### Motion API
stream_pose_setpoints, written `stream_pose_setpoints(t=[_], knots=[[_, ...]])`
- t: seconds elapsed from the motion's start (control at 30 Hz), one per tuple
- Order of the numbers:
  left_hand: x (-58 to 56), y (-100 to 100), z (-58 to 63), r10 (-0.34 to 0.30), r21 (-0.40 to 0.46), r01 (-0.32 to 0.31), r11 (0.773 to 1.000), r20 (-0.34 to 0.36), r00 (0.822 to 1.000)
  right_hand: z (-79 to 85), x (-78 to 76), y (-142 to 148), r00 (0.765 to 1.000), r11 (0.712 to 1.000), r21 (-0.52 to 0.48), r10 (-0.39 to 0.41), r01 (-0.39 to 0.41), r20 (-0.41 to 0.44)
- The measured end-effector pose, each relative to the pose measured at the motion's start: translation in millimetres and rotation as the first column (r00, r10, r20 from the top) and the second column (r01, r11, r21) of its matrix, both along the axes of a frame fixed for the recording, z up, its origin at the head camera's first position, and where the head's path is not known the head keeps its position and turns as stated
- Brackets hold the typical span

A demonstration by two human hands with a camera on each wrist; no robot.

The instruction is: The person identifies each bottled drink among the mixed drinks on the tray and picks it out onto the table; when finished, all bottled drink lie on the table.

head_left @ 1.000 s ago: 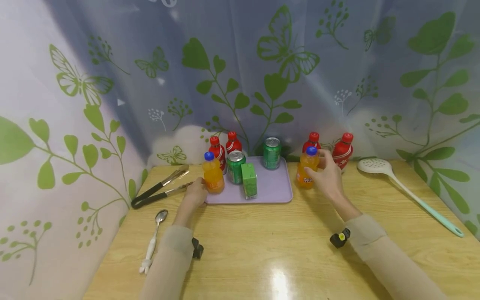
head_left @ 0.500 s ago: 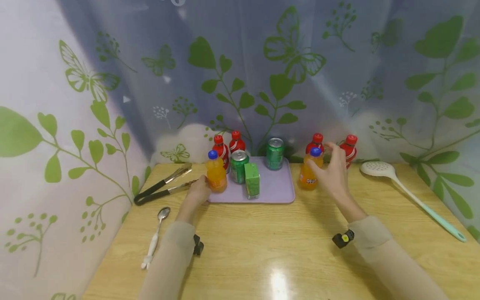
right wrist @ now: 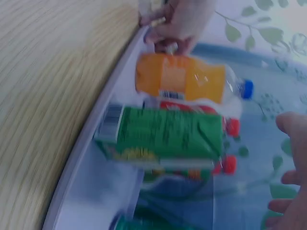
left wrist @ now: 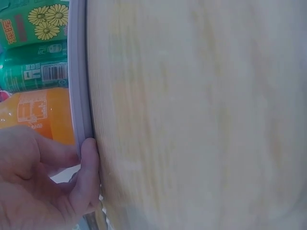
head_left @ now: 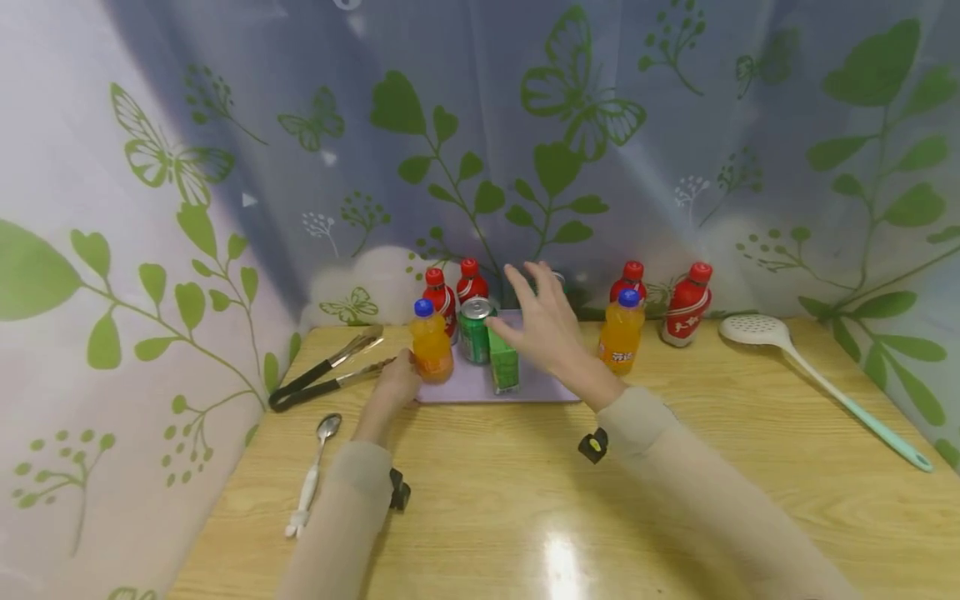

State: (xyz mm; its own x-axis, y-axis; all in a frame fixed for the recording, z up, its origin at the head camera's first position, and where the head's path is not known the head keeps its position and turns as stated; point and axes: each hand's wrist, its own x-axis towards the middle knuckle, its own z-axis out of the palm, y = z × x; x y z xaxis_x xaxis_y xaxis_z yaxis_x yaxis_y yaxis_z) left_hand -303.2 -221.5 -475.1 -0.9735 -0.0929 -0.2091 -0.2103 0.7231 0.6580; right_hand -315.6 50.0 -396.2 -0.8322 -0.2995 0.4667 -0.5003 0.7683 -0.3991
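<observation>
My left hand (head_left: 397, 385) pinches the near left corner of the purple tray (head_left: 457, 398); its thumb and finger meet at the rim (left wrist: 79, 72) in the left wrist view. My right hand (head_left: 551, 333) hovers over the tray, fingers spread and holding nothing, overlapping a green juice carton (head_left: 506, 371). Behind that hand a second green can is mostly hidden. Beside the carton stands a green can (head_left: 474, 337). An orange soda bottle (head_left: 432, 348) with a blue cap stands next to my left hand, and two red bottles (head_left: 441, 300) are behind it.
Right of the tray stand another orange soda bottle (head_left: 621, 340) and two red bottles (head_left: 686, 310). A skimmer (head_left: 817, 379) lies at the far right. Tongs (head_left: 322, 379) and a long-handled spoon (head_left: 312, 475) lie at the left. A patterned curtain (head_left: 480, 125) backs the table.
My right hand has let go of the right orange soda bottle, which stays standing beside the tray, and has moved left over the tray. My left hand remains at the tray's corner.
</observation>
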Motion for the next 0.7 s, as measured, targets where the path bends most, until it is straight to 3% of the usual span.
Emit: stream_pose_setpoints(t=[0.13,0.27,0.57,0.7], knots=[[-0.4,2,-0.2,-0.002,-0.031,0.002,1.000,-0.011,1.000,0.3,-4.9,-31,0.994,0.990,0.136,0.018,-0.032,0.107],[-1.0,3,-0.7,-0.006,-0.024,0.005,1.000,-0.011,1.000,-2.6,-9.1,-56,0.989,0.977,0.207,0.019,-0.049,0.147],[0.4,1,-0.3,-0.027,-0.086,0.024,0.996,-0.039,0.999,-14.3,-16.2,-89,0.984,0.953,0.296,0.003,-0.056,0.176],[2.0,0,0.7,-0.027,-0.074,0.024,0.997,-0.029,0.999,-18.3,-19.1,-95,0.982,0.959,0.277,0.003,-0.056,0.187]])
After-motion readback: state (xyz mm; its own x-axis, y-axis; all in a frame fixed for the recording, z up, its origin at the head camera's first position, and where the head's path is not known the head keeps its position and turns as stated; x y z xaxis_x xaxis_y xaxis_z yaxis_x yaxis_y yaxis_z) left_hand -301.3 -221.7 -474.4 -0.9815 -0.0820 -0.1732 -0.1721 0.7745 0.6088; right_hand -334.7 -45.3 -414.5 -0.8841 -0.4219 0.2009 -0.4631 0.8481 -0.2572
